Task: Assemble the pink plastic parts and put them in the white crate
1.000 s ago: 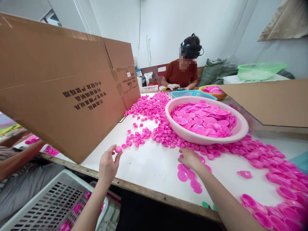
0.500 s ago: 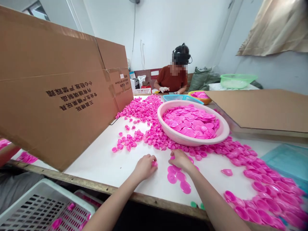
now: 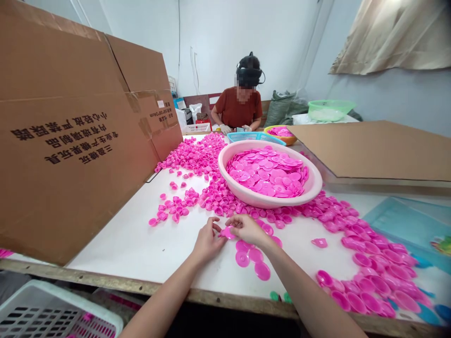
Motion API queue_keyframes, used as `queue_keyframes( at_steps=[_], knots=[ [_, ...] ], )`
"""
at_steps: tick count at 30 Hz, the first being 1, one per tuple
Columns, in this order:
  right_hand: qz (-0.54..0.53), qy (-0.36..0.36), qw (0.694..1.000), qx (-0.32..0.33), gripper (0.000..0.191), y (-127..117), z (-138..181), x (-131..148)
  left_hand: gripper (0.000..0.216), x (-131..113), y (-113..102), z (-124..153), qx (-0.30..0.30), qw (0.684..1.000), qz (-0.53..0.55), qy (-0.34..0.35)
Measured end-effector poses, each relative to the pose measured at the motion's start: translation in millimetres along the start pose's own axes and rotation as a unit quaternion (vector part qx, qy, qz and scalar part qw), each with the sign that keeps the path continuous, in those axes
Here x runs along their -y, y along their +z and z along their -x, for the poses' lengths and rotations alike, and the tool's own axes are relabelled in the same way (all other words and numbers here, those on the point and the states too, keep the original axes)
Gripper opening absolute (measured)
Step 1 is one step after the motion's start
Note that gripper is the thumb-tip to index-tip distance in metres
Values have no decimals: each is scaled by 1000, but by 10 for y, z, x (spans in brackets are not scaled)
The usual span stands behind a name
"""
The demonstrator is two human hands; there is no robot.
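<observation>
White worktop [image 3: 141, 244] spreads before me, with a tall cardboard box [image 3: 70, 141] standing at its left like a wall and a wide basin [image 3: 313, 185] of flat discs [image 3: 268, 171] in the middle, near enough, I think, for both arms. Just before it my left hand [image 3: 206, 244] and right hand [image 3: 248, 229] meet, each grip pinched shut on the same pink piece [image 3: 228, 232], held low above the worktop.

Hot-pink discs [image 3: 251, 257] on a white table [image 3: 148, 244], pale pink basin [image 3: 310, 185], brown cardboard box [image 3: 70, 141]
</observation>
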State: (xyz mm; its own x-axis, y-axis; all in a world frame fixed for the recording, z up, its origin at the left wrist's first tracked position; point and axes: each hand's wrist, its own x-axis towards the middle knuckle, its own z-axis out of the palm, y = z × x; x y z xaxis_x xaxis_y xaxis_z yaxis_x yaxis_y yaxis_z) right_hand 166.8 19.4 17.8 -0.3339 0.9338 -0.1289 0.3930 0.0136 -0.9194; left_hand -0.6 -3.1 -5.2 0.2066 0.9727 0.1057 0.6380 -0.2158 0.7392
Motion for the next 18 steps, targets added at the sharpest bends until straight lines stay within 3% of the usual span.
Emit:
queue_keyframes(
  at_steps=[7, 13, 15, 18],
  knots=[
    [-11, 64, 998, -21, 22, 214, -155, -114, 46, -40, -3, 20, -3, 1000, 21, 2],
    [-61, 126, 990, 30, 12, 185, -142, -35, 51, -26, -94, 27, 50, 997, 48, 29],
    [-75, 136, 987, 42, 9, 189, -115, 2, 41, -27, -107, -28, 64, 996, 61, 4],
    [-110, 144, 981, 71, 8, 228, -95, 28, 29, -59, -49, -157, 19, 998, -13, -66]
  ],
)
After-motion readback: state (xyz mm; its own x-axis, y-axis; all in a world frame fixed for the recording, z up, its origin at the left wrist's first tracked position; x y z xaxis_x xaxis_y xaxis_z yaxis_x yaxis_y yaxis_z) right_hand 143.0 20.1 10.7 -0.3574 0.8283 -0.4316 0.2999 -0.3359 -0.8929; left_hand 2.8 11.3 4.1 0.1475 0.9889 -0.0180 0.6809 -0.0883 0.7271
